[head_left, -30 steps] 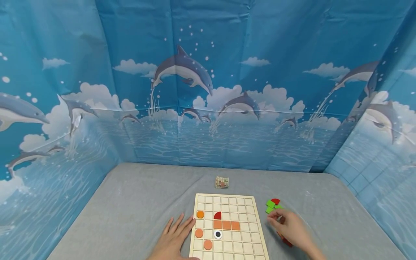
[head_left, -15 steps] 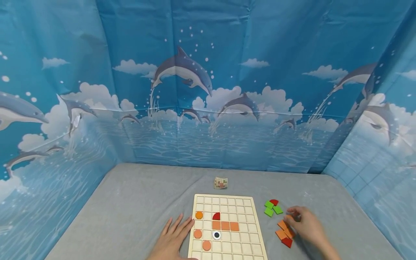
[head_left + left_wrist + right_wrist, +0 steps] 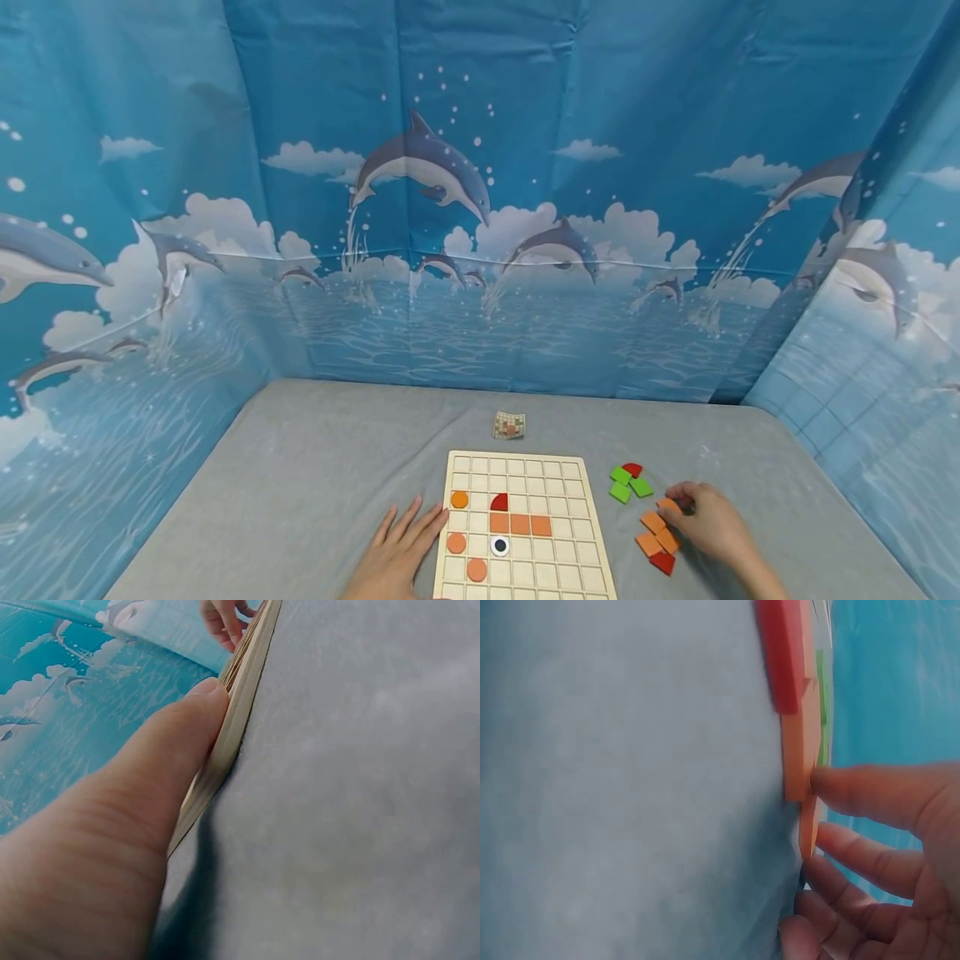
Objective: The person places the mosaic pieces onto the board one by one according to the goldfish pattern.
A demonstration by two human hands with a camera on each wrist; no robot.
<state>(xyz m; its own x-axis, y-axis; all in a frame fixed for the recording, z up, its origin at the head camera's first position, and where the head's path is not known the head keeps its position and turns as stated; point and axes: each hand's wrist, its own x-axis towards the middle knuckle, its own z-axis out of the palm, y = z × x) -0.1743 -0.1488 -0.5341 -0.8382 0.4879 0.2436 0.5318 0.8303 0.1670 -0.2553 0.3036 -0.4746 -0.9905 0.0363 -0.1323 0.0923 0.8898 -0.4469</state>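
Observation:
My left hand [image 3: 397, 554] lies with fingers spread at the left side of a pale wooden grid board [image 3: 577, 583], fingertips at its edge. In the left wrist view the thumb [image 3: 172, 742] presses the board's edge [image 3: 225, 754]. On the right, my right hand [image 3: 708, 518] pinches an orange square tile [image 3: 667, 505] between thumb and fingers, low at the cloth. Beside it lie several orange square tiles [image 3: 647, 546] and a red quarter-circle tile [image 3: 663, 563]. The right wrist view shows the pinched orange tile [image 3: 808, 829] edge-on, near the thumb and fingertips.
Set on the board are three orange squares [image 3: 520, 524], a red quarter-circle [image 3: 499, 502], orange discs [image 3: 456, 542] and a white disc with a black centre [image 3: 500, 546]. Green tiles [image 3: 620, 492] and another red piece [image 3: 632, 470] lie right of it. A small printed card [image 3: 510, 425] lies behind.
My right hand has moved right from beside the green tiles to the orange ones, uncovering the green and orange groups. The left hand has stayed at the board.

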